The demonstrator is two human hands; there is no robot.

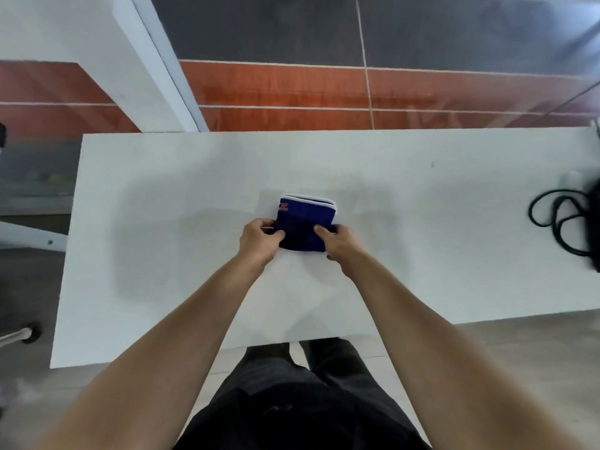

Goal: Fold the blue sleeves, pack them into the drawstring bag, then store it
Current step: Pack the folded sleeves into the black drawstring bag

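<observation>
Below us, the tiled floor [292, 89] takes up the far part of the view, dark grey tiles beyond a band of red-brown ones. Nearer, our white table [162, 206] spans almost the whole width, its surface bare around the middle where we work. A second white surface [97, 60] angles in at the upper left, off the table's far left corner. Our dark trousers [292, 410] show beneath the table's near edge.

At the far right edge of the table lies the drawstring bag [595, 222], mostly cut off by the frame, with its black cord [552, 216] looping out onto the tabletop. It sits well apart from our hands, and nothing lies between it and the middle of the table.

At the table's centre rest the blue sleeves [305, 216], folded into a compact square with white edging along the far side and a small orange mark at the far left corner. Our left hand [259, 238] pinches the near left corner, thumb on top and fingers curled under. Our right hand [341, 241] grips the near right edge likewise, its thumb pressed on the fabric.
</observation>
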